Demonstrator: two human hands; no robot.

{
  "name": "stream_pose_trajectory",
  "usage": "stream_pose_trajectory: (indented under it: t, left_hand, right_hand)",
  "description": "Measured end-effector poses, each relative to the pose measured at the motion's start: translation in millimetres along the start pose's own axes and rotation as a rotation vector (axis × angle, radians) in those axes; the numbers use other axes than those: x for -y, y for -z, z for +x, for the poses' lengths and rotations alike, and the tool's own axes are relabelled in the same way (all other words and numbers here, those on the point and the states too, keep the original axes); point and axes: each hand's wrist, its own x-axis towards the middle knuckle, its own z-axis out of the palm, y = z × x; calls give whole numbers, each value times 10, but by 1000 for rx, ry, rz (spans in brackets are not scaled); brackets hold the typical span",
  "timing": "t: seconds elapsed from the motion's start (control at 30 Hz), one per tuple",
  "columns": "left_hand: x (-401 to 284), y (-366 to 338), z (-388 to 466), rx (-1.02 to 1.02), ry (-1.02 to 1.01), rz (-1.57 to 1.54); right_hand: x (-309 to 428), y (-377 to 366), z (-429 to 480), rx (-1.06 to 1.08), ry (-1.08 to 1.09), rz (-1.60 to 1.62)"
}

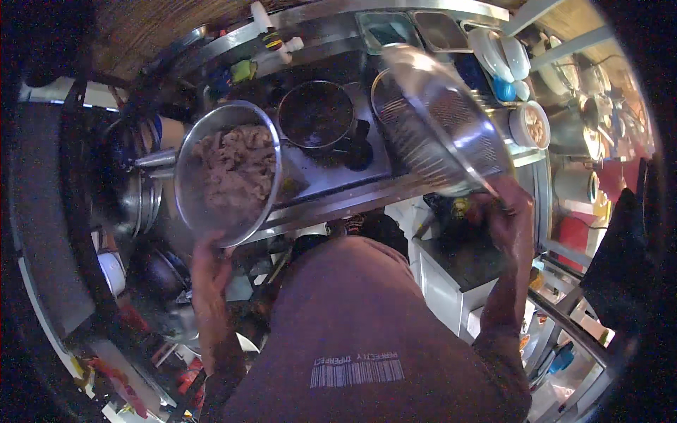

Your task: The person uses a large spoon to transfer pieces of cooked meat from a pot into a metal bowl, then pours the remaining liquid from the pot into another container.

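Note:
My left hand (pixel 212 259) grips the near rim of a metal bowl (pixel 191 211), which is tilted towards me. Light brown pieces of what looks like cooked meat (pixel 238 164) fill much of it. On the other side, my right hand (pixel 508 206) holds the near edge of a large perforated metal colander (pixel 460 119). It is tipped up steeply and partly blurred, and what lies beneath it is hard to make out. Between the two vessels, a dark round pot (pixel 316 113) stands on the stove top (pixel 338 172).
Rectangular metal pans (pixel 441 31) line the back right, near white dishes (pixel 492 50) and a blue ball-shaped item (pixel 504 90). A white tub of food (pixel 530 125) stands at the right. Stacked pans (pixel 143 203) sit left. A bottle (pixel 272 39) lies along the back ledge.

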Motion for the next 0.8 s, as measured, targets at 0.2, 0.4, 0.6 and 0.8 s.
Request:
stream_pose_trajectory:
  t: [0.2, 0.4, 0.6, 0.8]
  left_hand:
    - [-295, -52, -109, 60, 1, -67]
    - [-600, -388, -423, -36, -65, -281]
    - [-539, -213, -481, -31, -218, -120]
    - [-781, -487, -688, -118, -77, -338]
  right_hand:
    - [127, -156, 338, 408, 531, 201]
    - [157, -726, 685, 661, 599, 189]
    - [163, -1437, 987, 632, 559, 412]
    - [468, -2025, 1044, 639, 381, 619]
